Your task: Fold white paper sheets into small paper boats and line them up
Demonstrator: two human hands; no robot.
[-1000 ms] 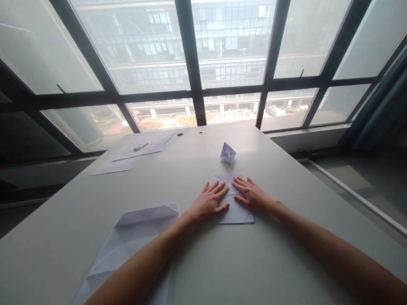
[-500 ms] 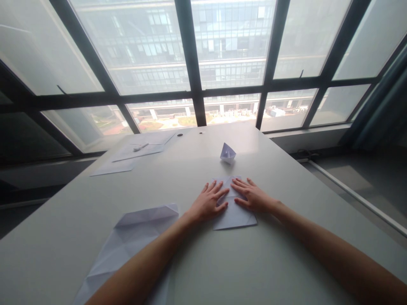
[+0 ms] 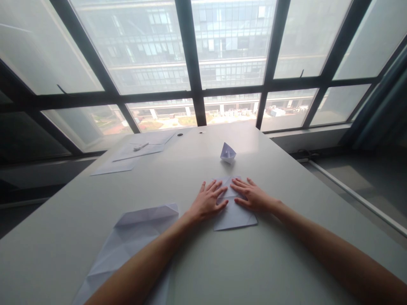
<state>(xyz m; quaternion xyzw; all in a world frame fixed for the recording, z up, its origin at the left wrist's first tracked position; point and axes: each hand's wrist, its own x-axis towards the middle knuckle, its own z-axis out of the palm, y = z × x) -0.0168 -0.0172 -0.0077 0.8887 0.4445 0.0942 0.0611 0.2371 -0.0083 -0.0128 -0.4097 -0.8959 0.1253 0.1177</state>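
Left hand (image 3: 208, 202) and right hand (image 3: 252, 197) lie open, palms down, pinning folded paper (image 3: 235, 217) flat to the table (image 3: 286, 254); paper boat (image 3: 228, 153) just beyond.

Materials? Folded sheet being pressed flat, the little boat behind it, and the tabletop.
Folded sheet: thin white paper, matte; sharp creases, lies flat.
Small boat: same-looking paper; holds crisp folded facets.
Tabletop: smooth pale grey with a soft window sheen; probably laminate or painted board, cannot tell which.
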